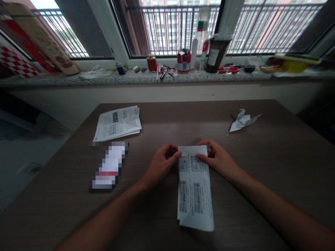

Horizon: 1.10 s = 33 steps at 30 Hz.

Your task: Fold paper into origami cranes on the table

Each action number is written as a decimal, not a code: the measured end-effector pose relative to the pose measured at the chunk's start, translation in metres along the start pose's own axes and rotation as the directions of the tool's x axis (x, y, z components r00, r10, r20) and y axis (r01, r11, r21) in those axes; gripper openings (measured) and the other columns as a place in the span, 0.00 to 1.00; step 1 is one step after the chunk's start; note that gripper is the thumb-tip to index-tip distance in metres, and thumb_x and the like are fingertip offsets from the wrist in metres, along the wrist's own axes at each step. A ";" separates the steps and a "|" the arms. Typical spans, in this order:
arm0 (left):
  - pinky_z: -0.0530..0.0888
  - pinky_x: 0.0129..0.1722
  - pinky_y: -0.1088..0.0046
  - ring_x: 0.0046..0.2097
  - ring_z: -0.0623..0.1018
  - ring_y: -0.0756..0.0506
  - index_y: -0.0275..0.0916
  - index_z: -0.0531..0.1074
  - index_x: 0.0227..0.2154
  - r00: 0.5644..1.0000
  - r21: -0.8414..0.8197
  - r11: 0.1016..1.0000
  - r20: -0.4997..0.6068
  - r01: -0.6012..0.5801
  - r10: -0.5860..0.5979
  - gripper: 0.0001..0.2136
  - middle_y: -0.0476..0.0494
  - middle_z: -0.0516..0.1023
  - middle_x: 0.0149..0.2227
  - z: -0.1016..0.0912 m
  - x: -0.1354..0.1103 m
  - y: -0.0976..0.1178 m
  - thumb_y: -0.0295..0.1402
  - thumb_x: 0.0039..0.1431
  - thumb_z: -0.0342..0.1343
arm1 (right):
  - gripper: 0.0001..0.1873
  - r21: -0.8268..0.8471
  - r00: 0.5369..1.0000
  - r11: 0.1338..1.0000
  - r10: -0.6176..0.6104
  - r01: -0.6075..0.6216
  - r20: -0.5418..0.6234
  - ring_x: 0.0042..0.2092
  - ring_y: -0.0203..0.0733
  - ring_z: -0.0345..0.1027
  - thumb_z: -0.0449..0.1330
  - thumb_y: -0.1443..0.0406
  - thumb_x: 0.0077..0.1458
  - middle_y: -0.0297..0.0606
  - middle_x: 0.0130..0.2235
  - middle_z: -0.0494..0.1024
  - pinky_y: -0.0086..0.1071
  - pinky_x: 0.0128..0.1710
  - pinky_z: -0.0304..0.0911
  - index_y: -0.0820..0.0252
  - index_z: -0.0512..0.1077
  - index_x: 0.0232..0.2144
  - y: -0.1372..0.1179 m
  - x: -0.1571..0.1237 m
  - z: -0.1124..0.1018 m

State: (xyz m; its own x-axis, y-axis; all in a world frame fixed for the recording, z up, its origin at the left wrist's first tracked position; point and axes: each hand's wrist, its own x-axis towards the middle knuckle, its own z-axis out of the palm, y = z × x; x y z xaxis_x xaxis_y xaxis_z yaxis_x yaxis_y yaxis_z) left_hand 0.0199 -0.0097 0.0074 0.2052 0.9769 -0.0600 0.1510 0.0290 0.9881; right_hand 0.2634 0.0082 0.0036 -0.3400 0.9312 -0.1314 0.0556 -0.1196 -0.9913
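Note:
A printed sheet of paper [196, 188], folded into a long narrow strip, lies lengthwise before me on the brown table [162, 122]. My left hand [167, 158] pinches its upper left edge between thumb and fingers. At the upper right edge, my right hand [213, 157] grips the same paper, thumb on top and fingers behind. The layers at the lower end sit slightly offset. Beyond my right hand stands a folded paper crane [243, 121].
A folded stack of printed paper [117, 123] lies at the back left, with a blurred-out phone [110, 166] nearer me. Along the granite windowsill [136, 79] stand a red can [184, 61], a dark cup [216, 55], a small red container [151, 63] and several tools.

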 end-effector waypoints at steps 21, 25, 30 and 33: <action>0.79 0.34 0.69 0.36 0.81 0.44 0.39 0.70 0.35 0.991 -0.024 0.999 -0.125 0.040 -0.043 0.12 0.45 0.80 0.35 0.000 -0.002 0.009 0.43 0.66 0.60 | 0.20 0.025 0.980 0.988 0.146 -0.151 0.134 0.48 0.55 0.80 0.69 0.54 0.56 0.43 0.47 0.84 0.48 0.46 0.77 0.53 0.76 0.48 -0.005 -0.007 -0.002; 0.79 0.34 0.70 0.36 0.81 0.45 0.39 0.70 0.35 0.992 -0.048 0.997 -0.111 0.053 -0.058 0.12 0.45 0.79 0.35 0.001 0.000 0.006 0.43 0.65 0.61 | 0.17 -0.014 0.990 0.995 0.098 -0.097 0.103 0.45 0.53 0.81 0.69 0.57 0.56 0.42 0.45 0.85 0.47 0.46 0.77 0.54 0.76 0.45 -0.008 -0.005 -0.001; 0.80 0.33 0.70 0.37 0.81 0.44 0.39 0.68 0.35 0.990 -0.087 0.994 -0.121 0.065 -0.075 0.13 0.45 0.78 0.37 0.001 0.000 0.004 0.43 0.64 0.61 | 0.15 -0.051 0.997 0.997 0.066 -0.064 0.043 0.44 0.53 0.81 0.70 0.57 0.56 0.42 0.43 0.85 0.49 0.46 0.77 0.54 0.75 0.43 -0.002 -0.003 -0.002; 0.80 0.32 0.71 0.37 0.80 0.45 0.39 0.67 0.35 0.985 -0.100 0.994 -0.159 0.049 -0.065 0.14 0.46 0.78 0.38 0.000 0.000 0.005 0.43 0.64 0.61 | 0.18 -0.013 0.983 0.994 0.113 -0.112 0.148 0.46 0.52 0.80 0.70 0.57 0.55 0.42 0.46 0.84 0.48 0.48 0.77 0.54 0.75 0.46 -0.003 -0.007 -0.002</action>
State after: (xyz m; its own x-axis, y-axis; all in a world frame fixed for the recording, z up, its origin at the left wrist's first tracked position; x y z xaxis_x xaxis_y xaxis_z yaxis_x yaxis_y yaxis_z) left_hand 0.0204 -0.0092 0.0120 0.0381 0.9942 -0.1005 0.0639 0.0979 0.9931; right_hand 0.2676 0.0026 0.0075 -0.4666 0.8505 -0.2426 0.1052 -0.2190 -0.9700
